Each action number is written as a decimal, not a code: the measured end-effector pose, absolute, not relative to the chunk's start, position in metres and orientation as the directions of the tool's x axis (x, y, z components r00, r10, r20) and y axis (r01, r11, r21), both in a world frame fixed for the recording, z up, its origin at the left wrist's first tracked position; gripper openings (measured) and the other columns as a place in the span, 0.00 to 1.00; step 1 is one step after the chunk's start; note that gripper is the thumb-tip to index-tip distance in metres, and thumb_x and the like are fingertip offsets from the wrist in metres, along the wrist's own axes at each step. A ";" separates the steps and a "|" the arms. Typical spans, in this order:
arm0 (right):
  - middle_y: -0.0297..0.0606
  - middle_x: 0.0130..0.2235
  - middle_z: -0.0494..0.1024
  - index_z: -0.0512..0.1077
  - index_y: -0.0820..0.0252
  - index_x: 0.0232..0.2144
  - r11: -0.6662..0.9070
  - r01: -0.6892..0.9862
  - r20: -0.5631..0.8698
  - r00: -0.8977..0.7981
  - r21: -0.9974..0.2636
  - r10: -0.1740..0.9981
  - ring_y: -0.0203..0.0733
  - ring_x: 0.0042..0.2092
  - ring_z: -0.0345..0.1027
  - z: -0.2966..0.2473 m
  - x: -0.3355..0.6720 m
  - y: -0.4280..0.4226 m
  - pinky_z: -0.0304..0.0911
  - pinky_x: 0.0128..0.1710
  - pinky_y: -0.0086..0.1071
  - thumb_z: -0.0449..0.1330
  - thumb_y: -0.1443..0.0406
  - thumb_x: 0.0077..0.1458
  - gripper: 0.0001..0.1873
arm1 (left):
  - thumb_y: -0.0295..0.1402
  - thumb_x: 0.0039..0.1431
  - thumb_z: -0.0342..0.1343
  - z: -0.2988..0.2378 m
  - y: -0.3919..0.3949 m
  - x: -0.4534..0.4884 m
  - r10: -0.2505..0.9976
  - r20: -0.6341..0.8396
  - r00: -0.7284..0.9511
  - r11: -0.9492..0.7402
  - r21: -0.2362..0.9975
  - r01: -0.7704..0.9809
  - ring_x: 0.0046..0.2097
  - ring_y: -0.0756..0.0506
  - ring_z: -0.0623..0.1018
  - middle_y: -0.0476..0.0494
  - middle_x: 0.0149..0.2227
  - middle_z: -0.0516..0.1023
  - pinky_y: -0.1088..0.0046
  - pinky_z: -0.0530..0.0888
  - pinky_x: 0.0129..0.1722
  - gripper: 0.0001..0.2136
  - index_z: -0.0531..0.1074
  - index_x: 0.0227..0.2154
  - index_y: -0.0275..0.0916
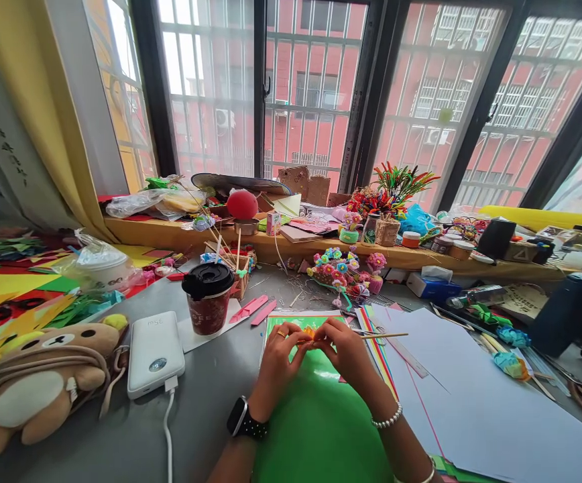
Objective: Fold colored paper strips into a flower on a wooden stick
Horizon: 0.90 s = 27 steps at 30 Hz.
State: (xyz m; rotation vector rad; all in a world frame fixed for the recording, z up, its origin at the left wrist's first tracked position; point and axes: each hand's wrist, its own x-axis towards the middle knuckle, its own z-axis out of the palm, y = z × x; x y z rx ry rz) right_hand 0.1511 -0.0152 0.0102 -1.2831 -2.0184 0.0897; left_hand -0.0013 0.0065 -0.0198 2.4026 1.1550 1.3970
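Note:
Both my hands meet over a green paper sheet (316, 416) on the grey table. My left hand (278, 359), with a ring and a black watch on the wrist, pinches a small orange paper piece (310, 333). My right hand (344, 349), with bead bracelets on the wrist, pinches the same orange piece from the other side. The fingers of both hands are closed on it. A thin wooden stick (384, 335) lies just right of my right hand, beside coloured paper strips (379, 349).
A lidded coffee cup (208, 298) and a white power bank (155, 352) with its cable stand to the left. A plush bear (39, 382) lies at far left. White sheets (472, 396) cover the right. Paper flowers (341, 272) and craft clutter line the window ledge.

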 end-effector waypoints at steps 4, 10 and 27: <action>0.35 0.30 0.70 0.68 0.60 0.26 0.510 0.775 0.560 -0.250 -0.374 0.790 0.35 0.30 0.64 0.007 0.150 -0.014 0.58 0.29 0.27 0.56 0.71 0.49 0.04 | 0.32 0.54 0.50 -0.020 0.007 -0.002 0.673 0.692 0.262 -0.699 0.479 0.530 0.35 0.45 0.70 0.44 0.30 0.72 0.65 0.69 0.37 0.08 0.73 0.29 0.40; 0.35 0.29 0.70 0.68 0.59 0.26 0.504 0.797 0.577 -0.251 -0.333 0.777 0.37 0.31 0.64 0.005 0.147 -0.013 0.58 0.28 0.27 0.55 0.70 0.51 0.04 | 0.32 0.53 0.51 -0.020 0.007 -0.002 0.701 0.675 0.228 -0.668 0.512 0.540 0.34 0.45 0.70 0.45 0.29 0.73 0.65 0.69 0.35 0.07 0.74 0.28 0.41; 0.36 0.27 0.71 0.71 0.59 0.24 0.484 0.823 0.597 -0.235 -0.297 0.767 0.38 0.31 0.64 -0.001 0.145 -0.010 0.58 0.29 0.28 0.57 0.69 0.50 0.05 | 0.32 0.51 0.52 -0.020 0.009 -0.004 0.747 0.628 0.220 -0.623 0.543 0.563 0.35 0.43 0.71 0.45 0.29 0.73 0.63 0.69 0.36 0.06 0.74 0.27 0.41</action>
